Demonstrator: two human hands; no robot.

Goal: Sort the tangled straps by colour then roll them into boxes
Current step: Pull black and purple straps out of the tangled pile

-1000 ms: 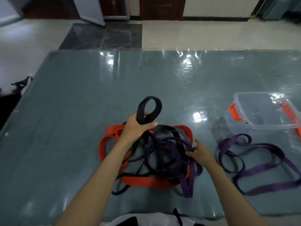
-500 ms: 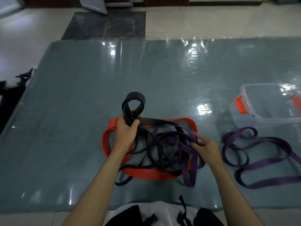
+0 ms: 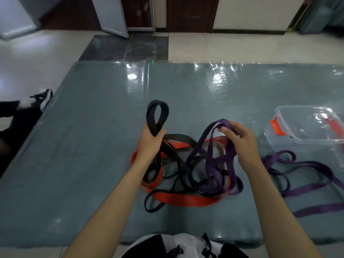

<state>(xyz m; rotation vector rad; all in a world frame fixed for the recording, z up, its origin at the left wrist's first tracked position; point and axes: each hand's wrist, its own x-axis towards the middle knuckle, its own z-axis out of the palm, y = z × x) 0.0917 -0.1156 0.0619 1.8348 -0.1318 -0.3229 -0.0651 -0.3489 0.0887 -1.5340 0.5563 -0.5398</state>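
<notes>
Sorting is barely begun: one purple strap (image 3: 305, 175) lies freed at three o'clock beside the clear box (image 3: 305, 125); left hand (image 3: 150, 142) grips a black strap (image 3: 157, 116), right hand (image 3: 240, 138) pinches a purple loop (image 3: 214, 131) from the tangle (image 3: 188, 175).

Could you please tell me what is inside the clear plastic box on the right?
Nothing shows inside the clear plastic box: no strap is in it. Glare hides part of its floor, and its right end is out of frame.

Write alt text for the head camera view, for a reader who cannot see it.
A person's left hand grips a black strap and the right hand lifts a purple strap out of a tangle of black, purple and red straps on a grey mat. To the right lie separate purple straps and a clear plastic box.
</notes>
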